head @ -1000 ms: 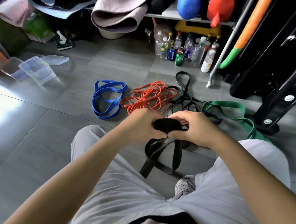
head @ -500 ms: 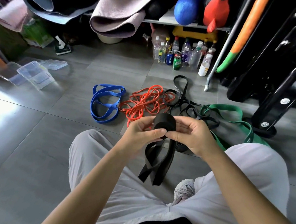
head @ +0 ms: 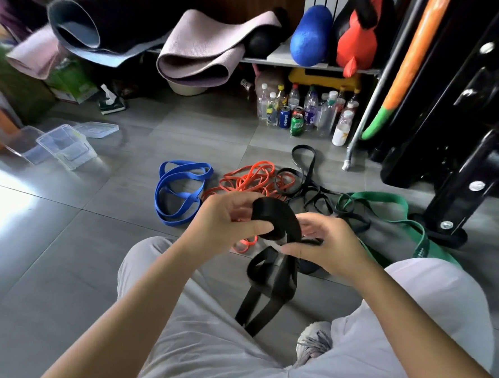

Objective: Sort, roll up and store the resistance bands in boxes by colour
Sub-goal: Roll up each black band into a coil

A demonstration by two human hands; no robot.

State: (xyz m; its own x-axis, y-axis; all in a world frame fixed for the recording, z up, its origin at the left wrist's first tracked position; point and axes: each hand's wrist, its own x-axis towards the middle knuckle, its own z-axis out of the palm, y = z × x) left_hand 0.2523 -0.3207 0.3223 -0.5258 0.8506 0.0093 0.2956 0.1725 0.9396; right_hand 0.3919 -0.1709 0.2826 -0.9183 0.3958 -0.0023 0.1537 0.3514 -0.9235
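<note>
The black roll (head: pixel 272 218) is held above the floor, pinched in the left grip (head: pixel 225 225). Its loose tail (head: pixel 268 292) hangs straight down between the knees. The right grip (head: pixel 326 247), just right of the roll, pinches the tail where it feeds in.

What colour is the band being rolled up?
Black; the band sits between left hand and right hand, head view.
</note>
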